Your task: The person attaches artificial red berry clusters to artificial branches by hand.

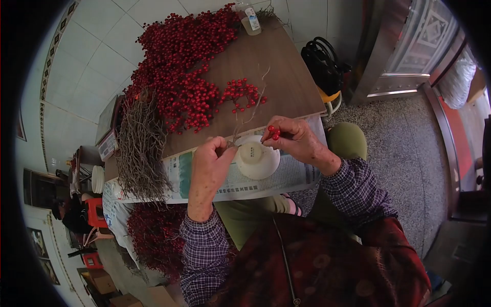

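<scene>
My left hand (208,166) is closed, with thumb and forefinger pinching the lower end of a thin bare twig (252,118) that slants up over the table. To its right, my right hand (303,144) pinches a small sprig of red berries (274,134). Between and just below the hands sits a round white dish (267,170), which looks upside down, with small dark print at its middle. A loose spray of red berries (240,94) lies on the brown tabletop (281,66) beyond the twig.
A big heap of red berry stems (189,46) covers the table's far left. Bare twigs (140,143) are bundled at the left edge beside a scale (108,128). Newspaper (230,190) lines the near edge. A clear bottle (250,20) stands far back; a black bag (325,64) is right.
</scene>
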`<action>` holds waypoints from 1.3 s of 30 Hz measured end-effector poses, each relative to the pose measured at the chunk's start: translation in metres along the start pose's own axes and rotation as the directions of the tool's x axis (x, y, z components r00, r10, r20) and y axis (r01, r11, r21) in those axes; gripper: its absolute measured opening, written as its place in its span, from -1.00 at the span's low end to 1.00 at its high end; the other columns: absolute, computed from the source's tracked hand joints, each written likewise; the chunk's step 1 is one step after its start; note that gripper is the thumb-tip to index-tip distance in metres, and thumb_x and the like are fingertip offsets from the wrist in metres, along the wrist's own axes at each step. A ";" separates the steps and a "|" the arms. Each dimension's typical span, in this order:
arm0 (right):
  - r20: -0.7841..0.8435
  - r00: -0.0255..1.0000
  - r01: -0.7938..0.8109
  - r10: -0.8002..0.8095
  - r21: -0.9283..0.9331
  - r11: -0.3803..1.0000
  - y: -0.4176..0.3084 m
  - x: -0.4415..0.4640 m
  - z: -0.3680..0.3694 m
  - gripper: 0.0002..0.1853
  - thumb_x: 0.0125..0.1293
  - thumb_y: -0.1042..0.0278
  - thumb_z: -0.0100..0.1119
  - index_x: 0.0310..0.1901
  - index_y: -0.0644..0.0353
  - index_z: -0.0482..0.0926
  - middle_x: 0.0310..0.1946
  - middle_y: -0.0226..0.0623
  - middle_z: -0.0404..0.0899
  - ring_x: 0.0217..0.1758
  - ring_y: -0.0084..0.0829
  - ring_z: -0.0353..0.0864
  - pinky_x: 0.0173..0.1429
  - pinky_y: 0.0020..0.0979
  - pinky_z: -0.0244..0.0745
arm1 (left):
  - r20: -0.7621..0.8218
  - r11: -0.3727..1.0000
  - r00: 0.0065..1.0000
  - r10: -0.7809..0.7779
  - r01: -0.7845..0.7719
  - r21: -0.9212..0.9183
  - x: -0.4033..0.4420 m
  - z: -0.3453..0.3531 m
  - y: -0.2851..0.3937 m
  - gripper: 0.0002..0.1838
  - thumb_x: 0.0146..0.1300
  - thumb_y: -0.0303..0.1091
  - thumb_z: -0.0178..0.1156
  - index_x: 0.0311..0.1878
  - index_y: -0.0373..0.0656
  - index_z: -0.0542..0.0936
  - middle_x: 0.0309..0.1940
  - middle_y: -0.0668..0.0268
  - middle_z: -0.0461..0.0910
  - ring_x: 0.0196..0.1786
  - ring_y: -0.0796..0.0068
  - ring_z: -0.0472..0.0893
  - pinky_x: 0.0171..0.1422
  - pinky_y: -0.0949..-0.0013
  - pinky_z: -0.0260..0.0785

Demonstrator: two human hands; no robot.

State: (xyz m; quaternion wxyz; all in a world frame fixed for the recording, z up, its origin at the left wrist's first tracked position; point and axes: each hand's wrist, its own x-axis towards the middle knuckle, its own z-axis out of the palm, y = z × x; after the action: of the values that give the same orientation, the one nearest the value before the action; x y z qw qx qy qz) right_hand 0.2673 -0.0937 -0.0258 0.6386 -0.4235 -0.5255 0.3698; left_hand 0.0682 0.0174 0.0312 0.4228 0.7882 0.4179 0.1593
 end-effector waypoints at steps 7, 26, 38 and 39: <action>0.004 0.999 0.037 -0.037 -0.132 0.991 0.013 0.004 0.002 -0.90 0.24 0.58 0.28 -0.21 0.27 0.66 -0.31 -0.46 0.50 -0.24 -0.67 0.49 -0.17 -0.59 0.41 | -0.091 0.995 0.991 0.099 -0.099 0.005 -0.006 0.001 -0.007 -0.82 0.20 -0.41 0.29 -0.45 -0.22 0.51 -0.49 0.47 0.45 -0.38 0.73 0.40 -0.34 0.47 0.22; 0.020 0.997 -0.078 0.075 0.308 0.948 0.005 0.003 0.032 -0.90 0.38 0.47 0.16 -0.16 0.25 0.64 -0.32 -0.47 0.62 -0.21 -0.65 0.56 -0.09 -0.56 0.43 | 0.057 0.679 0.997 0.050 0.008 -0.734 -0.034 0.017 0.001 -0.97 0.28 -0.49 0.21 -0.30 -0.20 0.57 -0.33 0.49 0.54 -0.26 0.79 0.42 -0.11 0.64 0.26; 0.100 0.990 -0.130 0.101 0.341 0.931 0.002 0.005 0.027 -0.90 0.35 0.46 0.20 -0.21 0.27 0.66 -0.32 -0.46 0.61 -0.21 -0.63 0.52 -0.05 -0.53 0.42 | 0.089 0.686 0.996 0.016 0.054 -0.725 -0.032 0.019 0.003 -0.98 0.25 -0.51 0.22 -0.28 -0.23 0.58 -0.30 0.45 0.59 -0.24 0.75 0.48 -0.09 0.61 0.31; 0.111 0.988 -0.138 0.105 0.348 0.927 0.002 0.005 0.026 -0.90 0.34 0.45 0.21 -0.22 0.27 0.66 -0.33 -0.46 0.61 -0.21 -0.63 0.52 -0.05 -0.53 0.42 | 0.088 0.685 0.996 0.016 0.053 -0.726 -0.032 0.020 0.002 -0.98 0.25 -0.51 0.22 -0.28 -0.23 0.58 -0.30 0.45 0.59 -0.24 0.75 0.48 -0.09 0.61 0.31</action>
State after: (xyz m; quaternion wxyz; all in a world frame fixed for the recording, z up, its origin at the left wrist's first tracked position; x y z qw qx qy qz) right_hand 0.2427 -0.0844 -0.0233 0.6558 -0.3158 -0.4515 0.5161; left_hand 0.0618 -0.0192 0.0245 0.7201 0.5576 0.3098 0.2732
